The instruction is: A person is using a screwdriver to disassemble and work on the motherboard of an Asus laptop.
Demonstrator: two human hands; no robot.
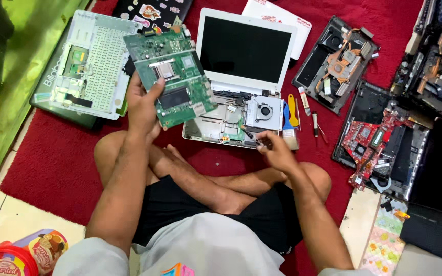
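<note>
The person's crossed legs (pixel 205 189) fill the foreground, resting on a red carpet (pixel 52 163). The left hand (pixel 141 110) has its grip closed on the lower left edge of a green circuit board (pixel 172 69), lifted and tilted above the carpet, left of the open white laptop (pixel 244 92). The right hand (pixel 274 148) hovers at the front edge of the laptop's bare base, near the fan (pixel 264 110); its fingers curl narrowly, but blur hides whether they pinch anything. A yellow pry tool (pixel 292 110), a brush (pixel 289 134) and a small screwdriver (pixel 314 124) lie just right of the base. A detached white keyboard panel (pixel 95 64) sits to the left, and other opened laptops (pixel 384 138) lie to the right.

The board hangs from one edge only, so it could slip, or its corner could knock the screen. Any small screw dropped from the right hand would likely vanish into the carpet pile.
</note>
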